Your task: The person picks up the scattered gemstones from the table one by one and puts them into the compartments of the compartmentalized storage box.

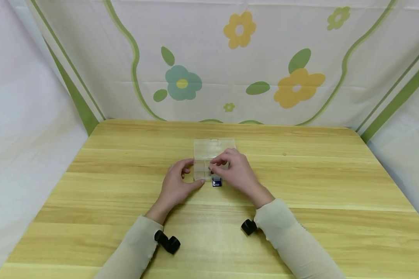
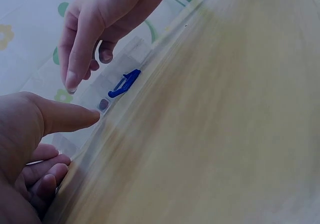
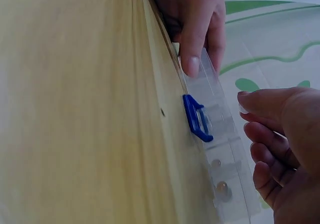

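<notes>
A small clear plastic compartment box (image 1: 199, 174) lies on the table with its lid (image 1: 209, 146) raised at the back. A blue latch (image 3: 195, 119) sits on its front edge. My left hand (image 1: 176, 182) holds the box at its left end, thumb along the front side, fingers around the left side. Over the compartments my right hand (image 1: 238, 170) pinches something tiny between thumb and index finger; the fingertips mostly hide it. In the right wrist view small round beads (image 3: 222, 187) show inside the box, and a dark bead (image 2: 103, 103) appears in the left wrist view.
The wooden table (image 1: 317, 186) spreads around the box on all sides. A white cloth with printed flowers (image 1: 239, 30) hangs behind its far edge. Black wrist cameras (image 1: 248, 227) are worn at both cuffs.
</notes>
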Motion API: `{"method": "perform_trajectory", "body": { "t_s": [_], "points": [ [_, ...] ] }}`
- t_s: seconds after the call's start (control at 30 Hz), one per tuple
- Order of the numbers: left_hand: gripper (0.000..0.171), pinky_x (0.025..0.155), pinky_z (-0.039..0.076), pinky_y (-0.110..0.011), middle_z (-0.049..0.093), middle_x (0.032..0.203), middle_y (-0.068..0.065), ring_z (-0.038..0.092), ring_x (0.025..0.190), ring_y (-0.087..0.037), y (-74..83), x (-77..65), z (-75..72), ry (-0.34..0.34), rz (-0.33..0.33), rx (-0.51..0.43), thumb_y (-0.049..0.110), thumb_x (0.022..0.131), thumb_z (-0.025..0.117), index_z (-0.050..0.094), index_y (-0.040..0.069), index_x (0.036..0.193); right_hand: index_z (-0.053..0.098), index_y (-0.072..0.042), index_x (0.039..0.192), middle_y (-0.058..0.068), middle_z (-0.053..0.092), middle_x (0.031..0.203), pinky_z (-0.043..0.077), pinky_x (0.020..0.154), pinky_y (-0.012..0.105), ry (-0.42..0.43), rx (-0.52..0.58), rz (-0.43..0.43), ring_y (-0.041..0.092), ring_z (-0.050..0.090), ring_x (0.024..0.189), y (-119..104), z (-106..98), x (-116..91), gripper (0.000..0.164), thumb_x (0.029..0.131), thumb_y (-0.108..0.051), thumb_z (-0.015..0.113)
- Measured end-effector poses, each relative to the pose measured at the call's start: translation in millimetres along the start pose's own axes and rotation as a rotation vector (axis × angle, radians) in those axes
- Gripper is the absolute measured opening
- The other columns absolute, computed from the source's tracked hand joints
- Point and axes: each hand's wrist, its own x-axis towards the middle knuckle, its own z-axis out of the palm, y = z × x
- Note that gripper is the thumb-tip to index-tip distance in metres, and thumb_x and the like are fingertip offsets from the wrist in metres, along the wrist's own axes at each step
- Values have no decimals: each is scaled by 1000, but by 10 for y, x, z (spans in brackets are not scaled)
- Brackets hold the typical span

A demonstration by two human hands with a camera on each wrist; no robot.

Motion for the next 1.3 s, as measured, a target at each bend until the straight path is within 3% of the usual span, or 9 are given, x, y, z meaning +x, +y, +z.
{"method": "perform_trajectory", "body": {
  "t_s": [0.3, 0.73, 1.03, 1.3],
  "points": [
    [71, 101, 53, -49, 67, 145, -10, 61, 121, -30, 119, 57, -42, -23, -57, -34, 20, 84, 92, 61, 8, 147, 85, -15, 104, -3, 72, 96, 52, 80, 30, -26, 16, -70, 16, 63, 94, -35, 112, -18, 11, 95, -21, 84],
    [76, 106, 49, -49, 60, 148, -14, 55, 126, -36, 326, 211, -102, -120, -244, -113, 4, 76, 91, 56, 5, 144, 85, -19, 103, -5, 71, 93, 51, 78, 31, -28, 8, -63, 16, 61, 92, -19, 160, -22, 9, 96, -23, 83],
    [73, 92, 48, -41, 59, 143, -10, 52, 118, -31, 268, 212, -105, -137, -222, -134, 8, 75, 92, 58, 10, 140, 86, -21, 105, -5, 70, 91, 50, 77, 31, -34, -17, -56, 15, 60, 90, -22, 152, -27, 10, 96, -24, 83],
    [75, 89, 46, -38, 59, 146, -7, 51, 119, -29, 211, 216, -113, -134, -243, -166, 9, 76, 92, 58, 12, 143, 86, -20, 106, -5, 69, 92, 50, 77, 32, -31, -12, -69, 16, 60, 90, -25, 170, -26, 11, 96, -23, 83]
  ]
}}
